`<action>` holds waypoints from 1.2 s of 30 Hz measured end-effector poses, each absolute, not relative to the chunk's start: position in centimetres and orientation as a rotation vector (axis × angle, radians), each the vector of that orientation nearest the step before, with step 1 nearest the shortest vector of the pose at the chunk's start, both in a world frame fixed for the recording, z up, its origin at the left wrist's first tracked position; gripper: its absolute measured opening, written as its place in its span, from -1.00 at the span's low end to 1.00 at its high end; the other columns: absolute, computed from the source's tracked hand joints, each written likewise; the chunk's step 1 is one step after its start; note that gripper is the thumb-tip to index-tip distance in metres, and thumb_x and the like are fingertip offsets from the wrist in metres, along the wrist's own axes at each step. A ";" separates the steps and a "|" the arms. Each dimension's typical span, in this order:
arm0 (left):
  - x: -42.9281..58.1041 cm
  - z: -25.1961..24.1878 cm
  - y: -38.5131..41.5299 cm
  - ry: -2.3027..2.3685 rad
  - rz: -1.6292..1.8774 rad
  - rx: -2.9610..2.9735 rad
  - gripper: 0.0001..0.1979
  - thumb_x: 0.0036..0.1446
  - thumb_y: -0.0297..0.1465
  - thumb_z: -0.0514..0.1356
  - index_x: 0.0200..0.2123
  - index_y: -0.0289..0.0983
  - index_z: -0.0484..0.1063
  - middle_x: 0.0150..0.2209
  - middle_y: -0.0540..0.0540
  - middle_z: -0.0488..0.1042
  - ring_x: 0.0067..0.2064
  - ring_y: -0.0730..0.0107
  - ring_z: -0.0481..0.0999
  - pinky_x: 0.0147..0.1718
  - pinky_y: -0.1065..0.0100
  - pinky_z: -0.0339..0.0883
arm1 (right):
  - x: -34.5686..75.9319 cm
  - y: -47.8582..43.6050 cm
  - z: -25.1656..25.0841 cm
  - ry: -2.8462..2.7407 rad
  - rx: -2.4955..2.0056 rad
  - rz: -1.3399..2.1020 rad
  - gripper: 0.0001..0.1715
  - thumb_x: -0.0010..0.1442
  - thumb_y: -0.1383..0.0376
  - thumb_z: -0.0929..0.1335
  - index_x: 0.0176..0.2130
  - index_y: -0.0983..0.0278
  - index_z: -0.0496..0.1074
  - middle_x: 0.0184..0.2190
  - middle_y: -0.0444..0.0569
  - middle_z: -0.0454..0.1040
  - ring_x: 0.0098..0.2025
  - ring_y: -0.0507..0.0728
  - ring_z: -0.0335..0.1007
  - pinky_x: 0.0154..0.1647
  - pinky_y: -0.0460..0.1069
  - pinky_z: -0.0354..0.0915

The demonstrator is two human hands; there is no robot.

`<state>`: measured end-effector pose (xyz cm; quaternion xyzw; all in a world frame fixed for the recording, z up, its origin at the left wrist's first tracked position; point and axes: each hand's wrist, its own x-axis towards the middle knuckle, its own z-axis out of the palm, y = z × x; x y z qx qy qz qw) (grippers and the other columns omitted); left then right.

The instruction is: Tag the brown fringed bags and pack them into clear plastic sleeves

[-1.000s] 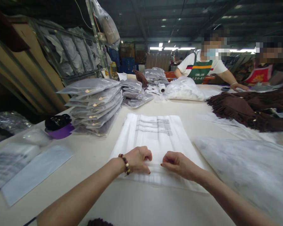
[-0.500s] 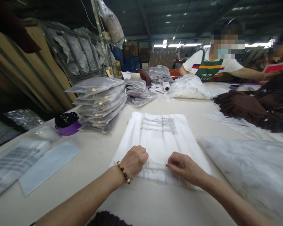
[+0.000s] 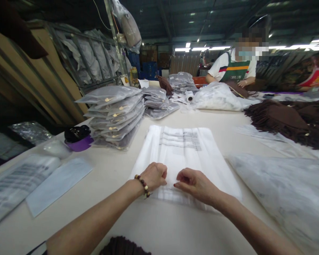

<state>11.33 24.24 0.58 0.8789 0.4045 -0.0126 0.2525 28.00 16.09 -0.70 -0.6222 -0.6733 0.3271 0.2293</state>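
A pile of white translucent plastic bags (image 3: pixel 186 156) with dark printed lines lies flat in front of me. Over its near part is my left hand (image 3: pixel 155 175), wearing a beaded bracelet (image 3: pixel 143 184); its fingers are bent and pressed together, and anything between them is hidden. Facing it a short gap away, my right hand (image 3: pixel 192 182) hovers above the same pile. Its fingers are curled, with thumb and forefinger slightly apart and nothing visible between them. Whether either hand touches the top bag is hard to tell.
Packed bags (image 3: pixel 114 117) stand stacked at back left, beside a purple tape roll (image 3: pixel 81 143). A pale blue sheet (image 3: pixel 60 186) lies left, a large plastic bag (image 3: pixel 276 187) right. Brown fringed items (image 3: pixel 281 117) lie far right. A co-worker in a green apron (image 3: pixel 235 71) stands across the table.
My hands have come closer together over the bags, mainly the right one moving left. My right thumb and forefinger look further apart. The co-worker's outstretched arm has drawn back in.
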 end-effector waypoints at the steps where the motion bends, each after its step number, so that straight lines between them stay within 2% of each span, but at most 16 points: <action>1: 11.3 0.6 24.3 1.104 -0.039 2.369 -0.78 -0.17 -0.50 0.30 -0.65 -0.26 0.28 -0.60 0.09 0.29 -0.49 0.46 0.32 -0.52 0.46 0.10 | 27.8 16.3 -0.7 -1.860 -1.714 0.898 -0.79 0.07 0.14 0.34 -0.41 0.26 0.37 -0.51 -0.12 0.37 -0.46 0.02 0.23 -0.46 -0.09 0.12; 5: 11.3 0.7 24.4 1.110 -0.043 2.314 -0.79 -0.20 -0.51 0.31 -0.65 -0.26 0.29 -0.58 0.08 0.30 -0.46 0.43 0.33 -0.50 0.44 0.11 | 27.1 16.9 -0.6 -1.917 -1.738 0.869 -0.88 0.08 0.28 0.30 -0.44 0.26 0.39 -0.49 -0.12 0.40 -0.45 0.02 0.25 -0.44 -0.09 0.11; 8: 11.2 0.6 24.5 1.096 -0.037 2.289 -0.78 -0.20 -0.52 0.31 -0.65 -0.26 0.28 -0.58 0.09 0.29 -0.47 0.45 0.32 -0.51 0.45 0.09 | 26.7 17.1 -0.3 -1.960 -1.803 0.828 -0.87 0.04 0.39 0.26 -0.48 0.26 0.37 -0.52 -0.12 0.39 -0.49 0.01 0.23 -0.46 -0.08 0.07; 12: 10.9 0.9 24.4 1.063 -0.026 2.273 -0.78 -0.18 -0.52 0.31 -0.63 -0.27 0.28 -0.59 0.10 0.28 -0.48 0.48 0.31 -0.53 0.47 0.08 | 26.2 17.2 -0.1 -2.007 -1.885 0.765 -0.88 0.03 0.42 0.24 -0.49 0.27 0.32 -0.54 -0.11 0.37 -0.51 0.01 0.19 -0.47 -0.08 0.04; 15: 10.7 1.3 24.4 1.033 -0.011 2.283 -0.77 -0.16 -0.37 0.34 -0.59 -0.26 0.30 -0.57 0.10 0.32 -0.47 0.47 0.33 -0.53 0.47 0.10 | 26.1 17.2 -0.2 -2.043 -1.893 0.716 -0.89 0.06 0.41 0.23 -0.48 0.26 0.29 -0.52 -0.11 0.38 -0.50 0.01 0.20 -0.47 -0.09 0.05; 18: 10.8 1.3 24.4 1.038 0.012 2.336 -0.77 -0.03 -0.26 0.26 -0.54 -0.27 0.33 -0.51 0.05 0.39 -0.43 0.45 0.38 -0.50 0.47 0.16 | 26.2 17.2 -0.4 -2.075 -1.872 0.650 -0.89 0.10 0.39 0.21 -0.46 0.26 0.25 -0.51 -0.10 0.40 -0.50 0.01 0.23 -0.48 -0.10 0.06; 21: 11.1 1.1 24.2 1.048 0.018 2.462 -0.83 0.07 -0.31 0.18 -0.49 -0.27 0.35 -0.45 -0.01 0.44 -0.37 0.38 0.42 -0.44 0.43 0.21 | 26.4 17.1 -0.6 -2.124 -1.823 0.519 -0.89 0.12 0.38 0.20 -0.44 0.25 0.22 -0.52 -0.10 0.39 -0.51 0.02 0.23 -0.49 -0.10 0.06; 25: 11.2 1.4 23.3 0.971 0.024 2.708 -0.87 0.16 -0.40 0.06 -0.36 -0.31 0.36 -0.30 -0.16 0.47 -0.20 0.18 0.44 -0.27 0.27 0.28 | 26.6 16.6 -1.0 -2.190 -1.704 0.252 -0.87 0.14 0.39 0.15 -0.43 0.25 0.19 -0.53 -0.08 0.34 -0.50 0.04 0.22 -0.48 -0.07 0.06; 29: 11.0 2.3 22.5 0.893 -0.022 2.871 -0.79 0.21 -0.41 -0.05 -0.32 -0.32 0.36 -0.32 -0.20 0.48 -0.24 0.14 0.47 -0.30 0.21 0.33 | 26.8 16.1 -1.3 -2.213 -1.563 -0.002 -0.82 0.18 0.40 0.11 -0.41 0.25 0.18 -0.54 -0.10 0.30 -0.52 0.04 0.19 -0.49 -0.07 0.07; 32: 11.2 2.9 22.1 0.848 -0.081 2.950 -0.82 0.17 -0.47 -0.04 -0.31 -0.34 0.36 -0.36 -0.20 0.49 -0.28 0.12 0.50 -0.35 0.19 0.35 | 26.7 15.9 -1.3 -2.218 -1.474 -0.156 -0.80 0.19 0.43 0.10 -0.43 0.24 0.16 -0.56 -0.12 0.27 -0.54 0.03 0.16 -0.51 -0.07 0.06; 36: 11.6 3.5 21.8 0.822 -0.158 3.016 -0.78 0.00 -0.63 0.00 -0.27 -0.37 0.35 -0.37 -0.20 0.49 -0.32 0.10 0.51 -0.40 0.18 0.35 | 26.6 15.6 -1.1 -2.231 -1.395 -0.302 -0.77 0.17 0.47 0.11 -0.47 0.23 0.14 -0.59 -0.14 0.23 -0.57 0.03 0.10 -0.53 -0.07 0.04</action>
